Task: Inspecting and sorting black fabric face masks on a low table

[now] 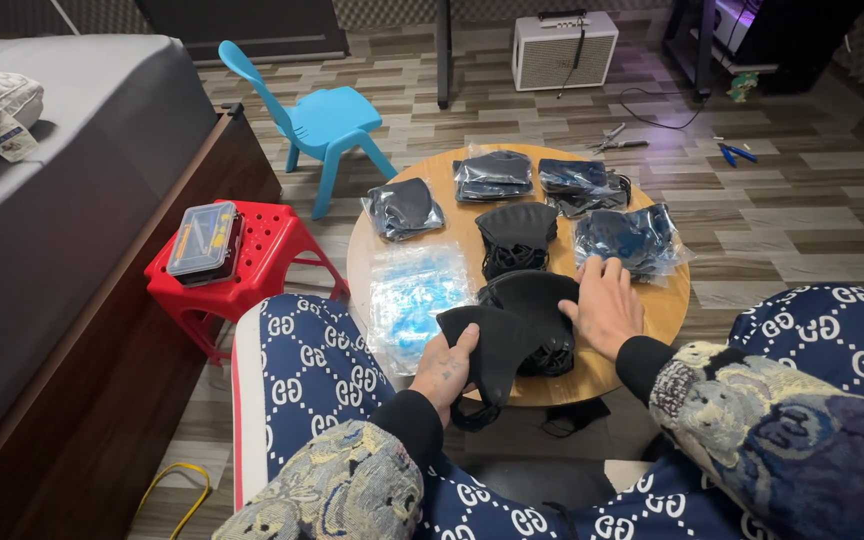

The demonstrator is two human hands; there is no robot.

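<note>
while clear bags (493,176) hold masks, the left hand (447,371) grips a black mask (497,345), the right hand (604,305) flat.

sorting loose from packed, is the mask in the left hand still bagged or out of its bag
Out of its bag. The left hand holds a bare black mask, matte cloth with no shiny plastic over it, its ear loop hanging free below.

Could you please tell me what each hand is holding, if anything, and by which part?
The left hand grips a black face mask by its left edge. The right hand lies flat on the mask pile, gripping nothing.
</note>
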